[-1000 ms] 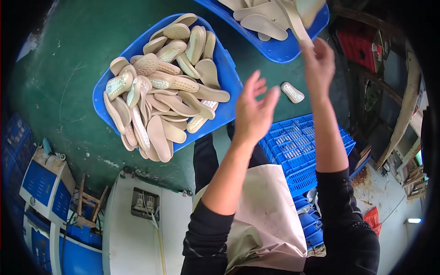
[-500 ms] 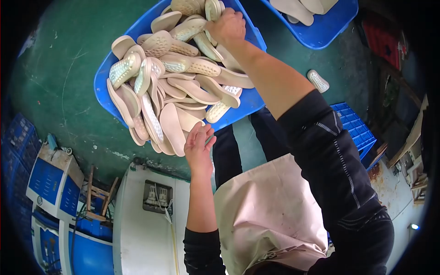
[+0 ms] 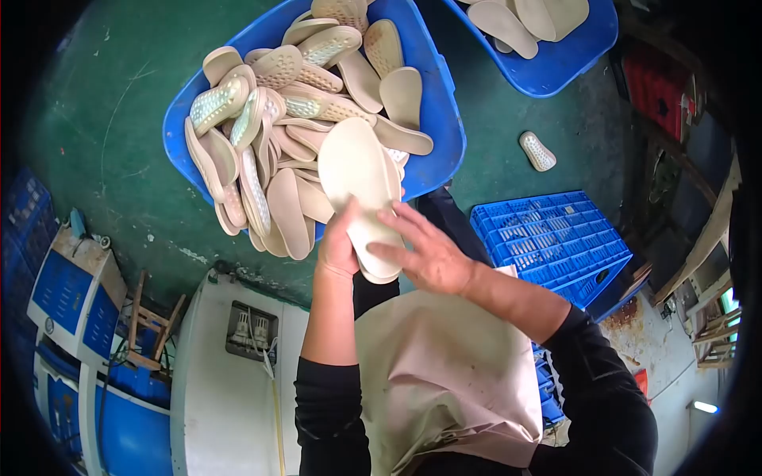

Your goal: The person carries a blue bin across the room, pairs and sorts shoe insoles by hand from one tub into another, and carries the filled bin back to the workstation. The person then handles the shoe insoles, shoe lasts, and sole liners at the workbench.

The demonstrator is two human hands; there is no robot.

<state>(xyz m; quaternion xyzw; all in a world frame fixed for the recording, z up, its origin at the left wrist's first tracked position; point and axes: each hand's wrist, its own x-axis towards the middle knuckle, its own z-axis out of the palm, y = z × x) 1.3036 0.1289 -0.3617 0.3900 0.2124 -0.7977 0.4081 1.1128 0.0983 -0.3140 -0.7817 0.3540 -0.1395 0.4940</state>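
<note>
A pair of stacked beige shoe insoles [image 3: 357,163] is held up in front of the blue bin, smooth face toward me. My left hand [image 3: 340,242] grips their left edge near the narrow end, thumb on top; its other fingers are hidden beneath. My right hand [image 3: 436,258] touches the right side of the same insoles, its visible fingers stretched out and spread. Behind them, the blue bin [image 3: 444,131] holds a heap of beige insoles [image 3: 290,198], some showing dimpled or shiny silvery patches.
Another blue bin [image 3: 548,79] with insoles stands at the upper right. One loose insole [image 3: 537,151] lies on the green floor [image 3: 103,103]. A blue plastic crate [image 3: 556,238] is at my right. At lower left are a white machine cabinet [image 3: 230,389] and a small wooden stool [image 3: 147,329].
My right hand has come back from the bin's far side toward my body. The paired insoles are now in my left hand, which was empty. The view has shifted slightly.
</note>
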